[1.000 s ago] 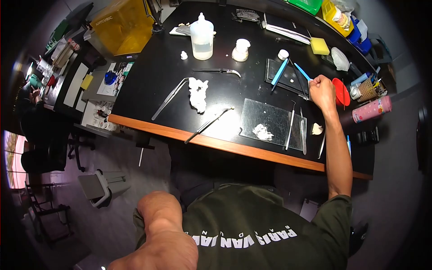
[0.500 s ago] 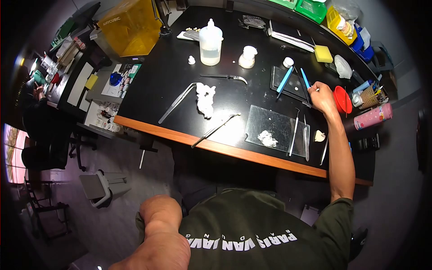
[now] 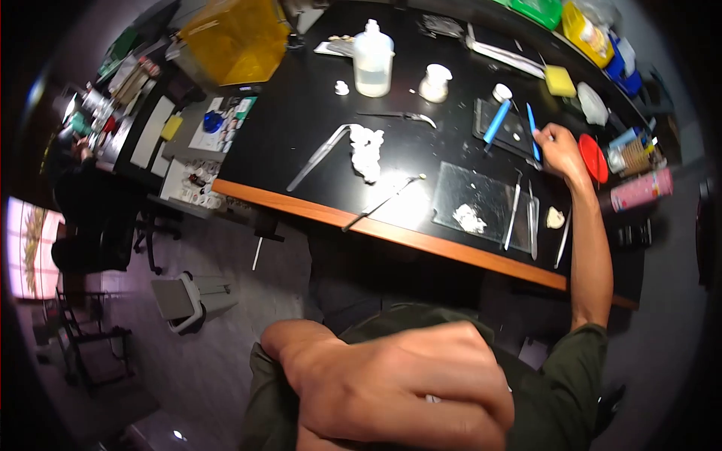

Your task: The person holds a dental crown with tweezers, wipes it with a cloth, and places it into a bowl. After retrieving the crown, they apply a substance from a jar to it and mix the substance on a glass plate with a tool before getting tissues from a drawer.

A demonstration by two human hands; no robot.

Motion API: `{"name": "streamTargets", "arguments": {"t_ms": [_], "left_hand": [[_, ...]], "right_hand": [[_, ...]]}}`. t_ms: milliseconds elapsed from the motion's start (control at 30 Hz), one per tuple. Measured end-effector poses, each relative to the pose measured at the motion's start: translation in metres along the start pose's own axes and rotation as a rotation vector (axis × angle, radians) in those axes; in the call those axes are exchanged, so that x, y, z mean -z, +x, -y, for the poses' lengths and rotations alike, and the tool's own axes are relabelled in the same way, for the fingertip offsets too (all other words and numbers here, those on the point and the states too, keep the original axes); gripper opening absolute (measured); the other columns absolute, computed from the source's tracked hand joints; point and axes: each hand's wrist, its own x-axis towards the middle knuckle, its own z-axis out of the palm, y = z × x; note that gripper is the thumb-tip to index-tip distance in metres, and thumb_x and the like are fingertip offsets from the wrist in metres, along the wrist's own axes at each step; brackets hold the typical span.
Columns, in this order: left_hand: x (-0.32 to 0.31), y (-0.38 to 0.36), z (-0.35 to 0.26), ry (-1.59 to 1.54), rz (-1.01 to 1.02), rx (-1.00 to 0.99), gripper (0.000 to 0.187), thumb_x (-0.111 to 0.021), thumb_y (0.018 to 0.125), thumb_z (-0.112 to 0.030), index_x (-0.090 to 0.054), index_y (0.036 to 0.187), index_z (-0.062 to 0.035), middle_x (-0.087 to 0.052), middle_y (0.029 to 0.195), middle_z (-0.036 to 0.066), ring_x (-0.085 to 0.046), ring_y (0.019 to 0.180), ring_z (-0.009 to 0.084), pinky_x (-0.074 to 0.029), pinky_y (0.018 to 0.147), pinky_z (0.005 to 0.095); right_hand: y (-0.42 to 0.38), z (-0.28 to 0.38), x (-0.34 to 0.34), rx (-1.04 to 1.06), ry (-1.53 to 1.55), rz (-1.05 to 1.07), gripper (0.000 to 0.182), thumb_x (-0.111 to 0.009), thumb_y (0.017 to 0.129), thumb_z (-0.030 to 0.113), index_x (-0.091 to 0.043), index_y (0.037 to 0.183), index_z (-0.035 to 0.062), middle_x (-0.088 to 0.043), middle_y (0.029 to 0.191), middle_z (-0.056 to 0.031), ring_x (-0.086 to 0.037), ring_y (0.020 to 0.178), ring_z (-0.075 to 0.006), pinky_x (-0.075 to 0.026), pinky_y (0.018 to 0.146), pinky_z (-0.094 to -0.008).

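My right hand (image 3: pixel 560 150) is closed, with its fingertips on a slim blue-handled instrument (image 3: pixel 531 119) at the right of the table. Beside it, a second blue-handled instrument (image 3: pixel 498 122) rests across a dark flat tray (image 3: pixel 481 113). Large and close to the camera, my left hand (image 3: pixel 406 383) is curled into a fist in front of my shirt. A small white patch shows between its fingers; whether it holds anything I cannot make out. Nearer the table edge lies a glass slab (image 3: pixel 453 188) with white material (image 3: pixel 470 219), a thin probe (image 3: pixel 513 210) and a metal spatula (image 3: pixel 533 225).
A squeeze bottle (image 3: pixel 373 64), a white jar (image 3: pixel 435 84), tweezers (image 3: pixel 320 158) and crumpled white tissue (image 3: pixel 367 154) occupy the left half. A red bowl (image 3: pixel 593 158) and pink cylinder (image 3: pixel 641 189) stand at right. Another person's hand (image 3: pixel 84 149) appears far left.
My left hand has come forward from low left into the bottom middle. The whole view has shifted slightly. My right hand stays by the same blue-handled instrument.
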Motion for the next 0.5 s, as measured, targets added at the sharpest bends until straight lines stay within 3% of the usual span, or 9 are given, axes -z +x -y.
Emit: {"name": "streamTargets", "arguments": {"t_ms": [33,133,200,267,333,367,400,467,500], "left_hand": [[0.001,0.0,0.004,-0.136,0.123,0.073,0.057,-0.052,0.102,-0.049,-0.068,0.088,0.0036,-0.067,0.088,0.01,-0.063,0.07,0.0314,-0.051,0.076,0.0416],[0.001,0.007,0.02,-0.281,0.312,0.066,0.066,-0.03,0.116,-0.045,-0.056,0.08,0.0033,-0.056,0.08,0.014,-0.053,0.066,0.0274,-0.039,0.075,0.04],[-0.003,0.016,0.034,-0.327,0.32,0.09,0.058,-0.038,0.113,-0.037,-0.058,0.077,0.0032,-0.057,0.077,0.014,-0.055,0.064,0.0257,-0.038,0.071,0.0383],[-0.035,0.016,0.036,-0.397,0.051,0.234,0.047,-0.049,0.108,-0.025,-0.059,0.071,0.0026,-0.059,0.07,0.013,-0.056,0.059,0.0236,-0.036,0.066,0.0362],[-0.055,0.018,0.041,-0.432,-0.049,0.359,0.042,-0.056,0.105,-0.018,-0.06,0.068,0.0025,-0.06,0.067,0.013,-0.057,0.057,0.023,-0.036,0.062,0.0349],[-0.061,0.019,0.045,-0.439,-0.047,0.413,0.041,-0.057,0.104,-0.017,-0.06,0.068,0.0028,-0.061,0.068,0.014,-0.056,0.056,0.0234,-0.036,0.06,0.0345],[-0.057,0.019,0.059,-0.461,0.075,0.403,0.038,-0.059,0.103,-0.018,-0.063,0.071,0.0028,-0.063,0.07,0.013,-0.058,0.058,0.0237,-0.037,0.061,0.0349],[-0.049,0.018,0.086,-0.498,0.323,0.376,0.034,-0.063,0.1,-0.02,-0.068,0.076,0.0028,-0.068,0.075,0.013,-0.062,0.062,0.0243,-0.041,0.063,0.0357],[-0.046,0.022,0.091,-0.445,0.408,0.434,0.033,-0.064,0.1,-0.021,-0.071,0.077,0.0013,-0.07,0.075,0.011,-0.065,0.065,0.0236,-0.042,0.064,0.0359]], "right_hand": [[-0.003,0.002,0.001,0.021,0.003,-0.007,0.038,-0.073,0.096,0.037,-0.071,0.088,-0.0004,-0.074,0.086,-0.023,-0.074,0.084,-0.0368,-0.056,0.08,-0.0466],[-0.015,0.015,0.009,0.146,-0.019,-0.106,0.038,-0.072,0.097,0.039,-0.075,0.095,0.0009,-0.075,0.086,-0.0206,-0.074,0.082,-0.0353,-0.056,0.079,-0.0462],[-0.041,0.036,0.032,0.161,0.051,-0.099,0.035,-0.072,0.099,0.036,-0.075,0.097,0.001,-0.074,0.084,-0.0169,-0.073,0.081,-0.0249,-0.055,0.075,-0.0395],[-0.088,0.055,0.063,0.161,0.237,-0.181,0.026,-0.069,0.105,0.027,-0.073,0.104,0.0012,-0.071,0.087,-0.0024,-0.058,0.079,-0.0096,-0.047,0.072,-0.0285],[-0.149,0.05,0.096,0.292,0.35,-0.402,0.02,-0.068,0.106,0.021,-0.076,0.109,0.0031,-0.071,0.091,0.0011,-0.058,0.08,-0.0053,-0.045,0.072,-0.025],[-0.18,0.019,0.113,0.189,0.522,-0.472,0.018,-0.067,0.105,0.017,-0.075,0.111,0.0018,-0.071,0.093,0.0004,-0.057,0.081,-0.0059,-0.043,0.073,-0.0246],[-0.215,0.026,0.119,0.198,0.721,-0.65,0.018,-0.065,0.104,0.01,-0.074,0.115,-0.0015,-0.071,0.094,-0.0017,-0.056,0.079,-0.0072,-0.041,0.072,-0.0242],[-0.275,-0.004,0.129,0.061,0.87,-1.062,0.015,-0.073,0.098,0.013,-0.073,0.089,0.0018,-0.062,0.075,0.0012,-0.054,0.071,-0.0068,-0.043,0.07,-0.0243],[-0.3,-0.035,0.122,-0.069,0.937,-1.291,0.015,-0.074,0.095,0.013,-0.071,0.084,0.0039,-0.059,0.073,0.002,-0.052,0.067,-0.0061,-0.04,0.065,-0.0235]]}}
